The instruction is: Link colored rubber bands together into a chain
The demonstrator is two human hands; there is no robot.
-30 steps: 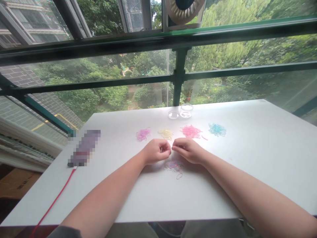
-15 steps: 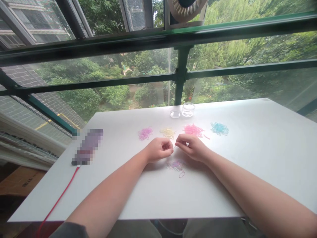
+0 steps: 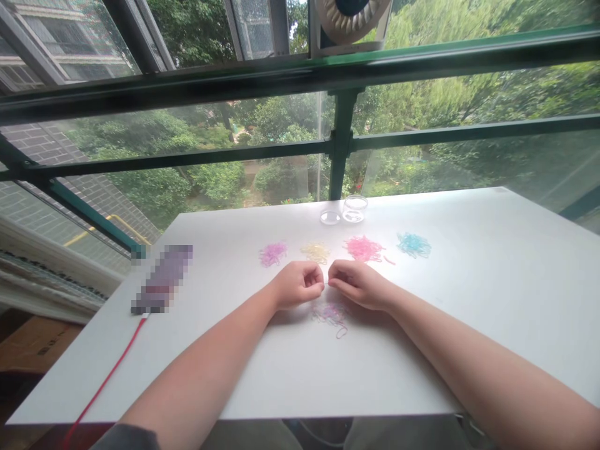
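Observation:
My left hand (image 3: 300,286) and my right hand (image 3: 360,285) meet almost fingertip to fingertip above the white table (image 3: 492,281). Both are closed in a pinch, with a thin, pale rubber band, barely visible, between them. Just below them lies a loose pile of mixed pale rubber bands (image 3: 330,314). Beyond the hands sit sorted heaps: purple bands (image 3: 273,254), yellow bands (image 3: 315,252), pink bands (image 3: 363,249) and blue bands (image 3: 414,244). My right hand is nearest the pink heap, my left the yellow one.
At the far edge stand a clear round container (image 3: 355,209) and a shallow clear lid (image 3: 330,217). On the left lies a blurred-out dark device (image 3: 164,278) with a red cable (image 3: 110,375) running off the front edge. A green railing (image 3: 225,156) rises behind the table.
My right hand has come slightly closer to my left, narrowing the gap between the fingertips. Both hands keep their pinch. The heaps look the same; the view has shifted a little.

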